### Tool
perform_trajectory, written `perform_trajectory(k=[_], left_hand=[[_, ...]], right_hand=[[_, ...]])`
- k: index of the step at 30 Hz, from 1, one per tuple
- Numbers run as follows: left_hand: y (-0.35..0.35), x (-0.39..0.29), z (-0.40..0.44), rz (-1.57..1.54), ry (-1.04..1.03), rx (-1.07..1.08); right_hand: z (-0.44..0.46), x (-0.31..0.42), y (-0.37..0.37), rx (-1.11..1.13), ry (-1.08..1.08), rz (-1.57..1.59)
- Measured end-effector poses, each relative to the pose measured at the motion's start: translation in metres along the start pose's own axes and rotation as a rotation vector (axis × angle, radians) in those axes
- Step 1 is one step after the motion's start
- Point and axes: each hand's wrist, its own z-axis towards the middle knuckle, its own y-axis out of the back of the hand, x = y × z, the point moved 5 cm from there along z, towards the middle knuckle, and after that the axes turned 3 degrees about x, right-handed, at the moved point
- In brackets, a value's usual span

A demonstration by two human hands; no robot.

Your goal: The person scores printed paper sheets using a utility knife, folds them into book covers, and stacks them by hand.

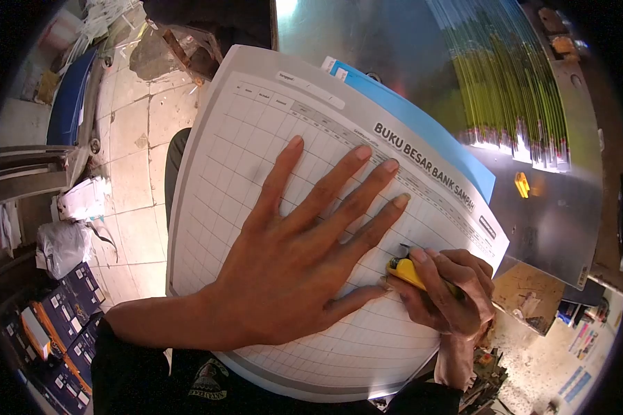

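Note:
Flat on a large printed sheet (221, 180) with a ruled table and the heading "BUKU BESAR BANK SAMPAH" lies my left hand (304, 249), its fingers spread. My right hand (450, 290) is closed around a yellow cutter knife (408, 272), whose dark tip is close to the sheet beside my left thumb. Whether the blade touches the paper, I cannot tell. The sheet slopes over my lap and against the metal table's edge. From under its far side a blue sheet or cover (457, 155) sticks out.
A metal table (394, 41) bears a row of stacked green-edged booklets (505, 90) and a small yellow object (522, 185). Dark boxes (66, 304) and a clear plastic bag (64, 245) stand at the left on the tiled floor (135, 183). Scraps litter the floor at lower right.

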Motion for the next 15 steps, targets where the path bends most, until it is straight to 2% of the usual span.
perform_trajectory(k=[15], left_hand=[[0.0025,-0.0018,0.0012,0.047,0.011,0.022]], right_hand=[[-0.0011,-0.0006,-0.0006,-0.063,0.036,-0.018]])
